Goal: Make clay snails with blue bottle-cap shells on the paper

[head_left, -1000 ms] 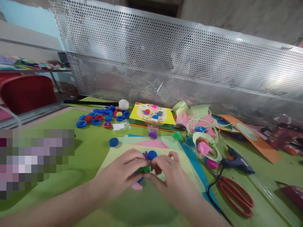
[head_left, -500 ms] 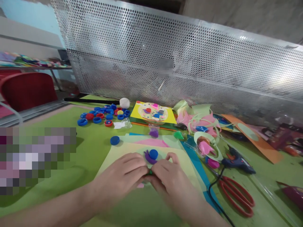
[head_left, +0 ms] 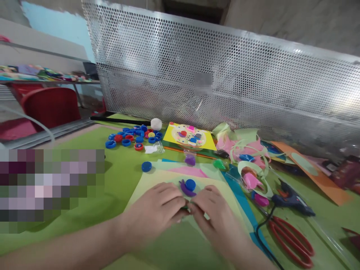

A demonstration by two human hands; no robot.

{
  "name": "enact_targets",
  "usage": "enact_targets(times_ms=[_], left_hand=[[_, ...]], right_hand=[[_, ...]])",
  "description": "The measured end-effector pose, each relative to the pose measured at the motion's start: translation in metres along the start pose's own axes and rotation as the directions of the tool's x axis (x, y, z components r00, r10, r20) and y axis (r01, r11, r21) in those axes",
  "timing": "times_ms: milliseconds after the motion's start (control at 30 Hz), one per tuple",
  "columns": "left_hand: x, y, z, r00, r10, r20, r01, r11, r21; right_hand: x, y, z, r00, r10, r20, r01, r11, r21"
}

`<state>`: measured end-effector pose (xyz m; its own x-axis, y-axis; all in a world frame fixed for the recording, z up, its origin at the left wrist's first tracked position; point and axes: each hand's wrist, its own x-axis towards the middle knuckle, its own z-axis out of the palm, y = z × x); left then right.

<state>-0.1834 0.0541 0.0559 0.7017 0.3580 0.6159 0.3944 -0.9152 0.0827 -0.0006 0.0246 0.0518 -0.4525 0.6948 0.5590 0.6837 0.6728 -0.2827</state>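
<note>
My left hand (head_left: 160, 212) and my right hand (head_left: 213, 213) meet fingertip to fingertip over a pale yellow sheet (head_left: 140, 191). Both are closed in a pinch; a small bit of green shows between them, mostly hidden by the fingers. Just beyond the fingertips a blue bottle cap (head_left: 190, 184) rests against a curved purple clay piece (head_left: 185, 189) on the paper. Another blue cap (head_left: 146, 166) sits at the sheet's upper left. Behind lie a purple clay packet (head_left: 190, 160) and a green one (head_left: 218, 164).
Many blue and red caps (head_left: 126, 142) lie at the back left, beside a yellow decorated card (head_left: 170, 137). Paper scraps (head_left: 247, 138) are at the back right. A glue gun (head_left: 294, 202) with a cord and red-handled scissors (head_left: 292, 240) lie right. A perforated metal panel (head_left: 168, 67) stands behind.
The whole view has shifted, so the table things appear farther right. Both hands stay together over the sheet, and less green shows between the fingertips.
</note>
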Motion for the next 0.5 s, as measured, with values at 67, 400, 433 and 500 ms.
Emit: enact_targets(times_ms=[67, 400, 433, 500], left_hand=[[0.0004, -0.0023, -0.0015, 1.000, -0.021, 0.006, 0.021, 1.000, 0.011], [-0.0039, -0.0050, 0.0017, 0.995, 0.085, 0.047, -0.087, 0.996, 0.021], [-0.0039, -0.0051, 0.0020, 0.995, 0.092, 0.050, -0.093, 0.995, 0.023], [-0.0035, -0.0058, 0.0028, 0.993, 0.107, 0.056, -0.109, 0.994, 0.023]], right_hand=[[0.0004, 0.0002, -0.0004, 0.998, 0.056, 0.014, -0.056, 0.998, 0.025], [0.0006, -0.0057, 0.0051, 0.998, 0.053, -0.022, -0.053, 0.998, 0.034], [0.0005, -0.0052, 0.0048, 0.999, 0.042, -0.025, -0.041, 0.999, 0.021], [0.0002, -0.0045, 0.0038, 1.000, 0.010, -0.022, -0.010, 1.000, 0.007]])
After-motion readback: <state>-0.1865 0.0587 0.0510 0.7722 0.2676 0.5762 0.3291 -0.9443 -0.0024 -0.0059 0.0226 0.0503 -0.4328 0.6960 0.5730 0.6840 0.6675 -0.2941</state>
